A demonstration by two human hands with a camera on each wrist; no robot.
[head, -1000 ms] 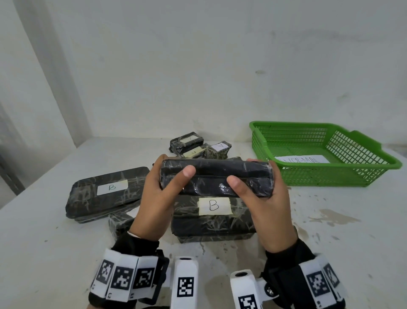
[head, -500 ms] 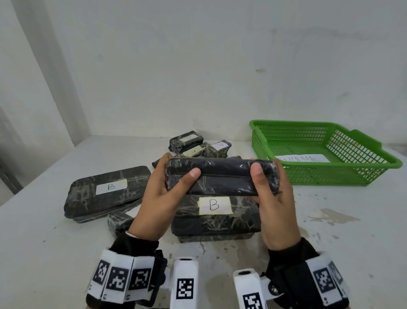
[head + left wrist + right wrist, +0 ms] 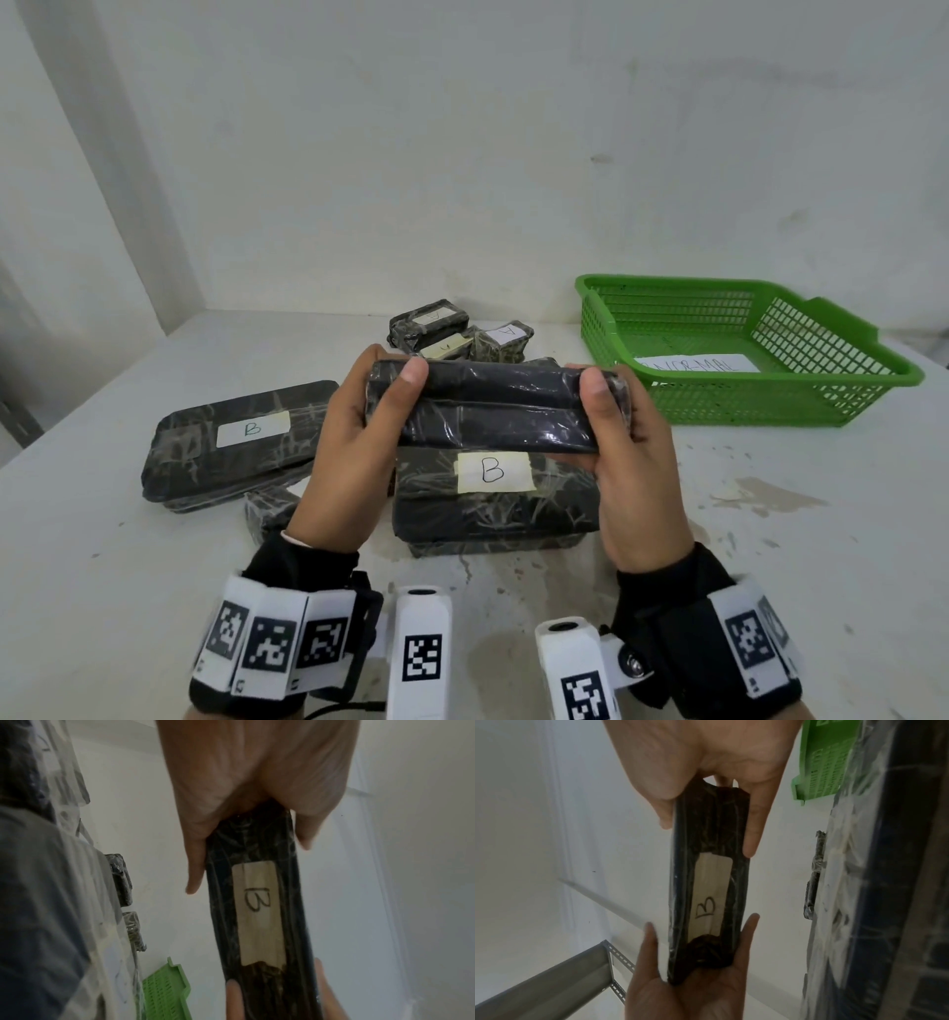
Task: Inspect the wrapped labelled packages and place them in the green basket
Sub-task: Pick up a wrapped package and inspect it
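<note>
Your left hand (image 3: 354,442) and right hand (image 3: 624,452), each grasping an end, have tipped the B-labelled package (image 3: 495,408) edge-up above the table (image 3: 102,565), so inspection continues and the green basket (image 3: 868,383) waits.

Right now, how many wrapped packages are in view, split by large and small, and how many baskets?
Large packages labelled B: 3 (held package, left package, centre package)
Small packages: 4 (back left package, back middle package, back right package, half-hidden package)
Green basket: 1
Total: 8
</note>
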